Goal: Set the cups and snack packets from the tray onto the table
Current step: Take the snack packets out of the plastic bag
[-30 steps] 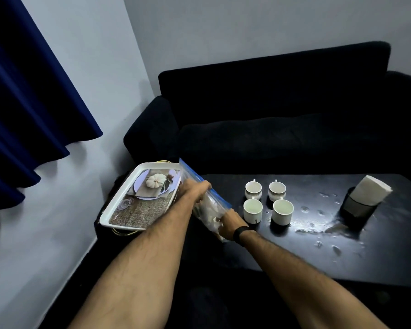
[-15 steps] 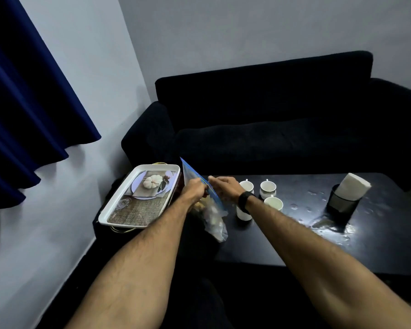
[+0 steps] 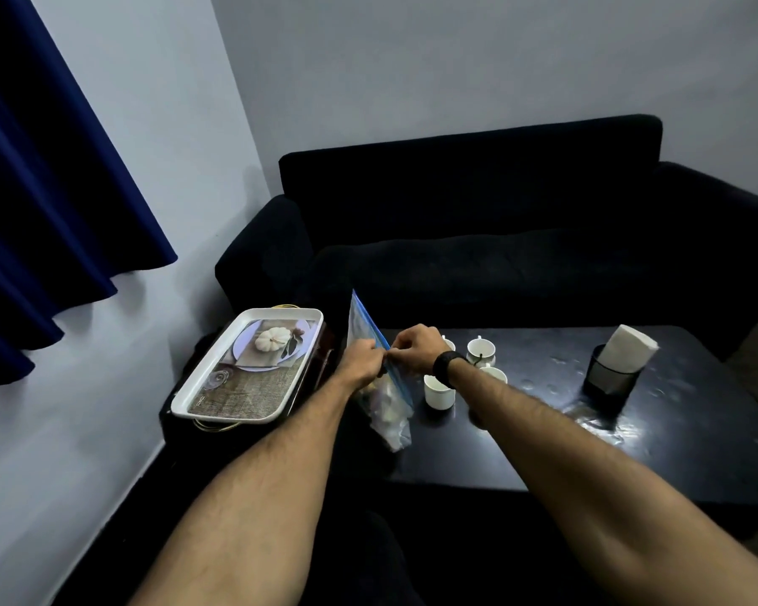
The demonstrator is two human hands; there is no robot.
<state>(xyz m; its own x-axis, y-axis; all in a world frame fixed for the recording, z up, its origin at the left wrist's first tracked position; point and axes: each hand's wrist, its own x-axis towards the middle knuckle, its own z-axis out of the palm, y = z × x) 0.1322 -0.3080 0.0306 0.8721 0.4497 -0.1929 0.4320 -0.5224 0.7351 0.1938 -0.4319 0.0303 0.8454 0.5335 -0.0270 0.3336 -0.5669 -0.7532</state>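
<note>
A clear zip-top snack bag (image 3: 386,413) with a blue seal strip hangs upright over the left edge of the black table (image 3: 556,435). My left hand (image 3: 362,360) and my right hand (image 3: 416,347) both pinch the blue strip at the bag's top, knuckles almost touching. Several small white cups (image 3: 438,390) stand on the table just right of the bag, partly hidden behind my right wrist. The white rectangular tray (image 3: 219,378) with a pumpkin picture sits to the left on a low dark stand, with nothing on it.
A black holder with white paper napkins (image 3: 618,365) stands at the table's right side, with wet patches around it. A black sofa (image 3: 499,238) runs behind the table. A blue curtain (image 3: 49,203) hangs at the left wall.
My right hand moved from the bag's lower end up to its top edge, joining my left hand on the blue strip. The bag now hangs more upright.
</note>
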